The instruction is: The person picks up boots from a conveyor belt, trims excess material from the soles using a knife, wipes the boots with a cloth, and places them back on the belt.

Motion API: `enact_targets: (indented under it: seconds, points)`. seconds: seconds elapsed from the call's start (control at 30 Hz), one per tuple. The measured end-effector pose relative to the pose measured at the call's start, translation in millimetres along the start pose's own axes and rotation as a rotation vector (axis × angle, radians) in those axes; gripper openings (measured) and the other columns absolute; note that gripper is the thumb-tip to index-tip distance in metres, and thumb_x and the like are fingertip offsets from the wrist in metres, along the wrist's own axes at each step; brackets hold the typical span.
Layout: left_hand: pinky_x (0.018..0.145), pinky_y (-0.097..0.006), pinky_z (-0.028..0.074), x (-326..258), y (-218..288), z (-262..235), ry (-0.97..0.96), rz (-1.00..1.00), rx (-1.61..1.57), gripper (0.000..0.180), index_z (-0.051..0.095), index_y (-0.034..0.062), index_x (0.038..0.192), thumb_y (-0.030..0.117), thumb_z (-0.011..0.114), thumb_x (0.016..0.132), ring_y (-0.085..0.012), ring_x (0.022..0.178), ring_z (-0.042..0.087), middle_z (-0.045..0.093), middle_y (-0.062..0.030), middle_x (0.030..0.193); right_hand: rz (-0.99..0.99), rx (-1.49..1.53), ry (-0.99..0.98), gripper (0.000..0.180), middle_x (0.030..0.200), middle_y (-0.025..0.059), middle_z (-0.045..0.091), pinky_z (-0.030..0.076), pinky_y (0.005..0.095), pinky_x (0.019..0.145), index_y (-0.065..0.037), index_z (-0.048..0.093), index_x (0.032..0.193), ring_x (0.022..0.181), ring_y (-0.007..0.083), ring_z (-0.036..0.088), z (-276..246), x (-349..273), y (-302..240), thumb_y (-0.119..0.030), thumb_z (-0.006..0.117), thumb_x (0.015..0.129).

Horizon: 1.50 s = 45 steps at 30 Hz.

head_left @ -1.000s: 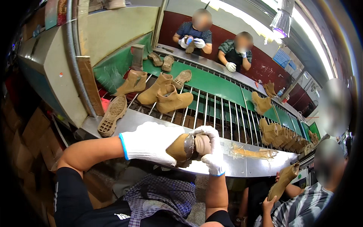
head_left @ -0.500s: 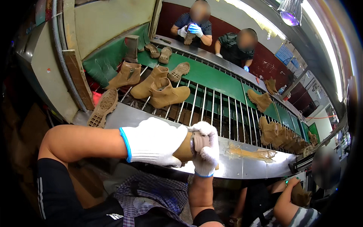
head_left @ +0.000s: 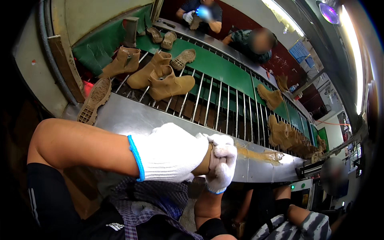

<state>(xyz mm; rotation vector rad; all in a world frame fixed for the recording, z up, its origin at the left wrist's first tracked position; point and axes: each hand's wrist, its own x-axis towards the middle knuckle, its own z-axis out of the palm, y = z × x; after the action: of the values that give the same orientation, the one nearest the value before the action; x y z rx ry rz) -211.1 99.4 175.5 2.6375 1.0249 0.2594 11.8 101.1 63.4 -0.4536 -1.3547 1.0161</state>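
A tan boot (head_left: 203, 163) is held between my hands over the near metal edge, mostly hidden by the gloves. My left hand (head_left: 168, 154), in a white knit glove with a blue cuff, wraps around it from the left. My right hand (head_left: 223, 164), gloved the same way, has its fingers curled over the other end, where a paler pinkish-tan part shows. Beyond my hands, several tan ankle boots, one of them an upright boot (head_left: 170, 84), stand on the metal bars. A loose sole (head_left: 95, 100) leans at the left on the metal ledge (head_left: 120, 114).
A green conveyor belt (head_left: 228, 84) runs past the bars (head_left: 208, 102), with more soles (head_left: 184, 59) on it. A row of boots (head_left: 280, 134) stands at the right. Brown tape (head_left: 260, 155) covers part of the ledge. Two co-workers sit opposite; another person is at lower right.
My view has shifted, so the rack sits further left. My right fingers now cover more of the boot's pale end. A co-worker opposite still holds a boot; the other leans lower.
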Motion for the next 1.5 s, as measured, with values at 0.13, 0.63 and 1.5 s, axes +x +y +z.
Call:
enact_targets:
  seconds: [0.13,0.63,1.5]
  points:
    - [0.057,-0.047,0.062,2.0,6.2,-6.4,-0.01,-0.003,0.014,0.06,0.067,-0.0066,0.114,0.046,0.083,0.091,-0.0363,0.065,0.076,0.074,-0.0166,0.08,-0.053,-0.328,-0.183,0.026,0.125,0.0207,0.063,0.05,0.0528,0.116,-0.003,0.067,0.116,0.124,0.0356,0.063,-10.4,11.4,-24.7,-0.004,0.064,0.091]
    - [0.1,-0.051,0.059,-154.8,-158.8,92.1,-0.055,-1.027,-0.288,0.114,0.063,-0.0157,0.136,0.09,0.041,0.101,-0.0497,0.112,0.076,0.075,-0.0392,0.115,0.393,-1.773,-0.231,0.048,0.126,0.0211,0.069,0.059,0.0536,0.098,-0.012,0.068,0.144,0.112,0.0432,0.067,-178.5,-87.0,57.6,-0.02,0.071,0.097]
    - [0.112,-0.052,0.053,-110.7,-132.0,193.0,0.674,-0.468,-0.421,0.106,0.05,0.004,0.153,0.042,0.102,0.07,-0.0442,0.129,0.063,0.06,-0.023,0.14,1.216,-0.821,-0.824,0.049,0.09,0.029,0.075,0.059,0.0502,0.074,-0.004,0.071,0.116,0.085,0.0442,0.077,25.5,58.8,62.9,-0.052,0.066,0.108]
